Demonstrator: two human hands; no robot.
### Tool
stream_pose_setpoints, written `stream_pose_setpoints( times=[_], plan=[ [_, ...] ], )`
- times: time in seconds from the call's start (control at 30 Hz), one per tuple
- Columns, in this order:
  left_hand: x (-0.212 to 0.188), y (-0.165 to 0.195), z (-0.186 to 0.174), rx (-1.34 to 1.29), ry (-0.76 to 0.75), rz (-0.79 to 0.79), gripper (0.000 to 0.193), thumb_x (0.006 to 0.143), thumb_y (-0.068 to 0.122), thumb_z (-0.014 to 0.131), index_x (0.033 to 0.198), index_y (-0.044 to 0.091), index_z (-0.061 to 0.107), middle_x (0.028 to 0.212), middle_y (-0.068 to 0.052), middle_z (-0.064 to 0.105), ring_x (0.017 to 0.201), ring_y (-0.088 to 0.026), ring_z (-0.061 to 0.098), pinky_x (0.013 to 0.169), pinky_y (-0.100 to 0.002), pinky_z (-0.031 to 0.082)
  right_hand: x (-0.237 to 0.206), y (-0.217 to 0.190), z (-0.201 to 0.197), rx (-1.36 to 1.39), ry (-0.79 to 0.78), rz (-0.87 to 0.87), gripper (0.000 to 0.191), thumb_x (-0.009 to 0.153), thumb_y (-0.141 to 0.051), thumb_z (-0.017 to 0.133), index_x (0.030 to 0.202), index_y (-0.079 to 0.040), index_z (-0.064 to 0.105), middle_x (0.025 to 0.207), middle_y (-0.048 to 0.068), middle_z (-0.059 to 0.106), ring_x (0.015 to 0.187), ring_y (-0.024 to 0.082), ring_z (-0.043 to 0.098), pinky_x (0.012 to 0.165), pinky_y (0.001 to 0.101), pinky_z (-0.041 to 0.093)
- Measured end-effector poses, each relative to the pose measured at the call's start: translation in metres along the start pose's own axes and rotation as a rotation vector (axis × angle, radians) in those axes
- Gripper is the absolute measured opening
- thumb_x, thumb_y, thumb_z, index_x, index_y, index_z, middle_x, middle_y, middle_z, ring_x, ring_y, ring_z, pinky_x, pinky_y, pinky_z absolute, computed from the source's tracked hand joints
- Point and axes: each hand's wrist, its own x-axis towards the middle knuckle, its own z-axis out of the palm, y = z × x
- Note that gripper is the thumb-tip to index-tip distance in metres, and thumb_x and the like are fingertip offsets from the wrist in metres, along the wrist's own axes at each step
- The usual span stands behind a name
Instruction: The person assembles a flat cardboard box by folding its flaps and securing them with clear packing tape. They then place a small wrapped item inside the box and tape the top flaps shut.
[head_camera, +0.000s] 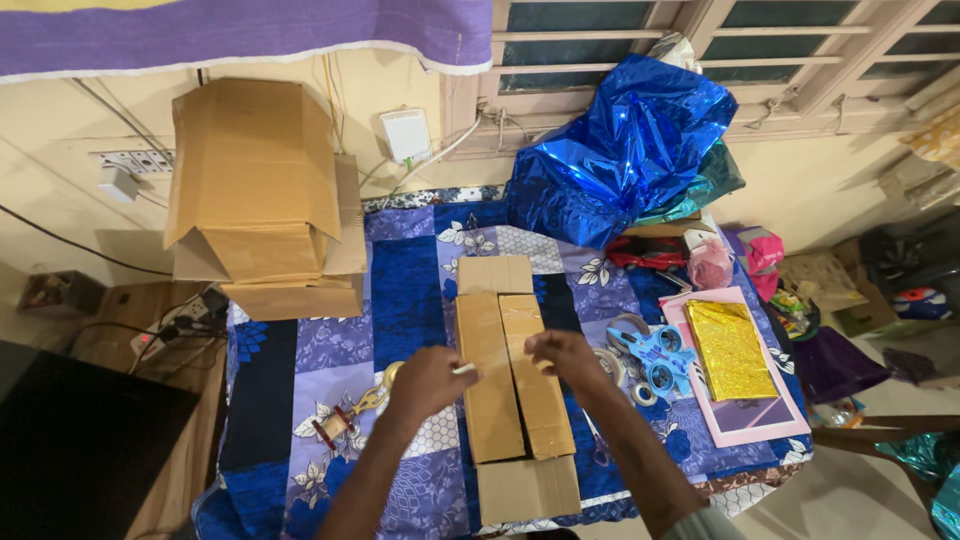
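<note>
Blue patchwork cloth (400, 270) covered the worktop. Both hands met over a flat cardboard box (512, 380): the left hand (428, 382) pinched a small pale piece, the right hand (562, 356) pressed fingertips on the taped seam. Scissors (655, 355), tape rolls (640, 385) and gold paper (730, 348) lay just right; a big open carton (260, 195) stood behind.

Flat box (515, 385): brown cardboard, glossy tan tape strips. Big open box (262, 195): plain brown. Cloth (300, 400) on tabletop: blue, navy and lilac patchwork, white flower print. Crumpled foil (625, 150): shiny royal blue, teal sheet beneath. Scissors (655, 355): light blue handles. Wrapped packet (730, 348): glittery gold, on pink sheet (745, 420). Hanging fabric (240, 35): purple, white edge. Wall (60, 215): cream.
</note>
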Motion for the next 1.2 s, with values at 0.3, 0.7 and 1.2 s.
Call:
stream_pose_setpoints(
  times=[0.3, 0.7, 1.2],
  plan=[
    [0.015, 0.012, 0.033, 0.373, 0.125, -0.017, 0.046, 0.083, 0.05, 0.075, 0.084, 0.004, 0.075, 0.087, -0.02, 0.073, 0.083, -0.038, 0.073, 0.073, -0.05, 0.057, -0.02, 0.028, -0.008, 0.138, 0.156, 0.059, 0.017, 0.092, -0.025, 0.072, 0.1, -0.01, 0.074, 0.094, 0.0, 0.073, 0.083, 0.011, 0.067, 0.072, 0.0297, 0.054],
    [0.015, 0.016, 0.044, 0.409, 0.091, -0.109, 0.04, 0.079, 0.047, 0.081, 0.085, 0.007, 0.077, 0.087, -0.016, 0.075, 0.083, -0.035, 0.074, 0.073, -0.047, 0.058, -0.033, 0.046, 0.01, 0.197, 0.182, -0.014, 0.021, 0.087, -0.016, 0.078, 0.1, -0.001, 0.071, 0.091, 0.007, 0.076, 0.081, 0.012, 0.07, 0.071, 0.026, 0.056],
    [0.023, 0.022, 0.061, 0.409, 0.11, -0.081, 0.035, 0.078, 0.041, 0.083, 0.085, 0.007, 0.078, 0.084, -0.015, 0.075, 0.08, -0.032, 0.075, 0.07, -0.044, 0.058, -0.034, 0.046, 0.019, 0.083, 0.358, 0.004, 0.024, 0.082, -0.016, 0.082, 0.095, 0.0, 0.071, 0.081, 0.005, 0.071, 0.068, 0.01, 0.065, 0.061, 0.025, 0.054]
  ],
)
